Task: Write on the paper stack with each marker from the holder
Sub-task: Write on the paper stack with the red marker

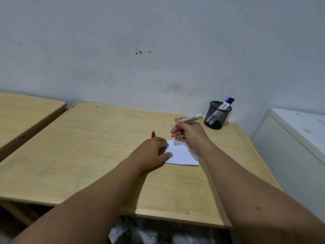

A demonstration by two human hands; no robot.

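Mid-swap by the looks; right hand [190, 133] fingers clamped on uncapped marker [189, 118] above paper stack [181, 154]; left hand [151, 152] pinning paper, holding red cap [153, 134]; next probably recapping, back to holder [217, 115].

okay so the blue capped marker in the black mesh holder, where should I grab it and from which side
Judging by its pose, grip the blue-capped marker by the capped top that sticks up past the rim of the black mesh holder. It leans toward the far right rim, so come from above with the hand, pinch just below the cap and draw it out along its lean.
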